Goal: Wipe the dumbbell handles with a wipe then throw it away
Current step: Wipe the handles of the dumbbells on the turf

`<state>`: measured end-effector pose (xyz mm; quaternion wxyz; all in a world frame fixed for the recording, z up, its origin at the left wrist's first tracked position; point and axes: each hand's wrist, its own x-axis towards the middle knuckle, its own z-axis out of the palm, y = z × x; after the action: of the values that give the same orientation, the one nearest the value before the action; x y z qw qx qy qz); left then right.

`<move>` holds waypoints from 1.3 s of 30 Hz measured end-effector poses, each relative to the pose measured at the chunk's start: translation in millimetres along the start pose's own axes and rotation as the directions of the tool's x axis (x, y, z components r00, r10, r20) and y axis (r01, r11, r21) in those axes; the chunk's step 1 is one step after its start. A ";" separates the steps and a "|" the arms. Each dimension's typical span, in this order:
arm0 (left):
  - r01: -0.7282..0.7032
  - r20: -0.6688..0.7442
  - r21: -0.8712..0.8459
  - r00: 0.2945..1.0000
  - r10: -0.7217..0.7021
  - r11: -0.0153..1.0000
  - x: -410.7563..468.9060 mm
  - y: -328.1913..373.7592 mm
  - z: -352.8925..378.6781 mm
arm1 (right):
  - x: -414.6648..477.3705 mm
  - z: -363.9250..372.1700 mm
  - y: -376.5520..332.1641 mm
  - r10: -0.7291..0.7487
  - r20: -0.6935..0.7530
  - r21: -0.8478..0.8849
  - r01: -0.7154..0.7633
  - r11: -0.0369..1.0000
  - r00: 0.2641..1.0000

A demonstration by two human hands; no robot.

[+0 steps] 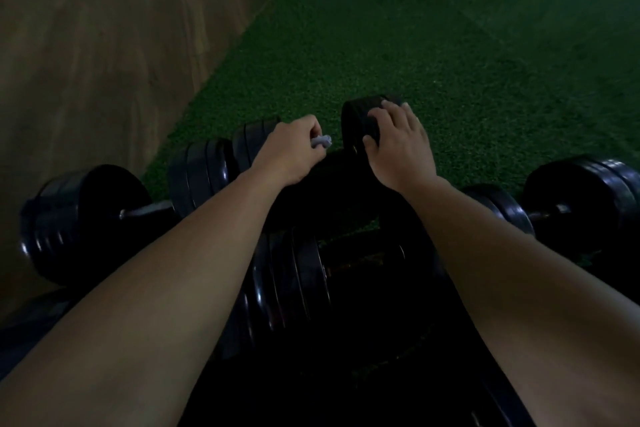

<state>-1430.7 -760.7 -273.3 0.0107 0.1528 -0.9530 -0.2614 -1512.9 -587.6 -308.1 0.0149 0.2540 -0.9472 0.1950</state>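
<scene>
**Wipe (322, 141) being gripped in the left hand (292, 151) at the far dumbbell (356, 125)**

Pinched in the tightly curled fingers of the left hand, the wipe is being held as a small pale wad between the two plate stacks of the far dumbbell. That dumbbell's handle is being hidden by the hand, so contact between wipe and bar cannot be told. The right hand (398, 146) is being laid, fingers spread and relaxed, over the right-hand end of the same dumbbell, seemingly as a brace. Three more are being left on the green turf (485, 62): the left dumbbell (149, 211) with its bare metal bar, the right dumbbell (585, 208), and the nearest dumbbell (298, 274) between the forearms. A wooden floor (86, 62) is bordering the turf at the left.

Several hazards are being judged likely. If the brace is slackened during a stroke, the round plates could roll. Knuckles could be caught against the neighbouring plates lying just beside. So small a wad could slip out, or part of the bar could be missed in the dim light.
</scene>
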 end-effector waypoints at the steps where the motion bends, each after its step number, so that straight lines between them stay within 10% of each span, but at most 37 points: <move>1: -0.001 0.017 0.008 1.000 0.001 1.000 3.7 -0.8 -0.4 | 4.8 3.5 3.5 0.002 0.036 -0.030 -0.001 1.000 0.999; 39: -0.058 0.584 0.293 0.801 -0.130 0.954 143.4 -9.2 29.6 | 16.8 29.9 17.2 0.006 0.160 -0.065 0.004 0.998 0.987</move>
<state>-1567.7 -796.2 -312.0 -0.3179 0.0808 -0.9326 -0.1505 -1533.8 -593.2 -339.7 -0.0530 0.2678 -0.9513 0.1433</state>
